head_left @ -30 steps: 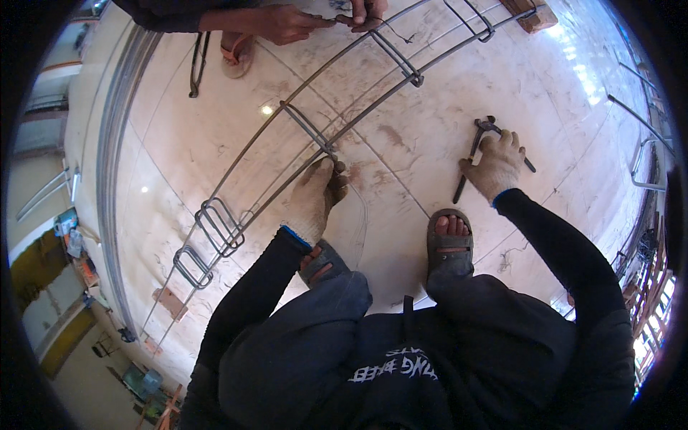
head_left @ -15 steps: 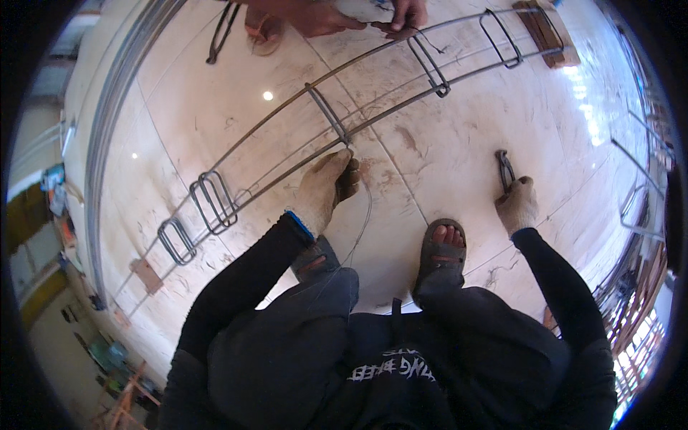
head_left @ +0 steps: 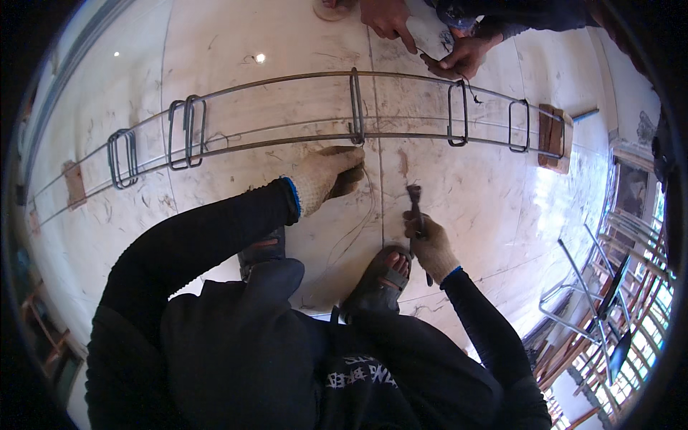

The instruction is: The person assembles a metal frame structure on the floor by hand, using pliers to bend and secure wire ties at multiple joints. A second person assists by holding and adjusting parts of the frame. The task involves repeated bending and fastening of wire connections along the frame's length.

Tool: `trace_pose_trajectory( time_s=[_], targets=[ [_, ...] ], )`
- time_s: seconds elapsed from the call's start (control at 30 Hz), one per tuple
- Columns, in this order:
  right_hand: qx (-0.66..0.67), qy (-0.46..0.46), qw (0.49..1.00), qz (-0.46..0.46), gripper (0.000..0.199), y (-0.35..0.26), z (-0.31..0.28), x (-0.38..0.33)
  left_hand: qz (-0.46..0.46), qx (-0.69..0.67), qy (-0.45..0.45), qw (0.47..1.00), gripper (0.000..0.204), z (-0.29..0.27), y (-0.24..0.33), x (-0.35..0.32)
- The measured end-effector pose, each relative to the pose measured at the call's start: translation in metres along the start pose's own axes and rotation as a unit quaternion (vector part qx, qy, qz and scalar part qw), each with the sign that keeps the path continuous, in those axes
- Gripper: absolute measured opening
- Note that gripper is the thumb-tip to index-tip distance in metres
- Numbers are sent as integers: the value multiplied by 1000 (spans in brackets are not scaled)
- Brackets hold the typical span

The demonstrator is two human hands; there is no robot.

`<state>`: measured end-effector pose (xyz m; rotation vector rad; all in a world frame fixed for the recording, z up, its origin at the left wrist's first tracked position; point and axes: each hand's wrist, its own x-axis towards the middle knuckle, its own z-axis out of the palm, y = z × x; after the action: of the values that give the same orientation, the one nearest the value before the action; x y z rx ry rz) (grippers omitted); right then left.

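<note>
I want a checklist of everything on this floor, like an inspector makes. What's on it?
Surface: pale stone floor, scuffed and dusty.
Job's things: long steel bar cage with rectangular rings, resting on wooden blocks; thin tie wire.
Clutter: nothing seen.
Hands: gloved left hand at the lower bar by a ring; gloved right hand gripping a metal tool. Another person's bare hands work at the far bar.
Cables: nothing seen.
Surroundings: metal frames at right.

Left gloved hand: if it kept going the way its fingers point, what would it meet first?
Likely the upright rectangular steel stirrup on the long rebar cage; the left hand already seems to touch the near bar there.
</note>
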<state>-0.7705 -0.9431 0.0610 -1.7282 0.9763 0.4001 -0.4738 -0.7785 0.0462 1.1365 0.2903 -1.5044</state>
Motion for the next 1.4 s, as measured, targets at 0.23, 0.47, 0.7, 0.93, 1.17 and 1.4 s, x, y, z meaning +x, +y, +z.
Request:
trace_pose_trajectory(
  time_s=[0.23,0.47,0.7,0.93,1.17,1.4],
  targets=[
    [12,-92,996,-9,61,-75,-7,26,8,47,31,998,33,18,9,-9],
    [-188,-82,979,-25,39,-163,-8,40,15,88,28,996,35,16,14,-19],
    [-105,-79,990,-46,40,-139,3,43,33,118,24,992,34,15,15,-16],
    [-241,-41,961,-130,29,-162,1,40,23,143,15,989,35,13,23,-20],
    [-166,-79,983,-24,33,-165,1,48,51,123,7,991,38,8,16,-17],
    [-45,-72,995,58,31,-170,16,47,260,489,178,813,46,0,-11,-6]
  ],
)
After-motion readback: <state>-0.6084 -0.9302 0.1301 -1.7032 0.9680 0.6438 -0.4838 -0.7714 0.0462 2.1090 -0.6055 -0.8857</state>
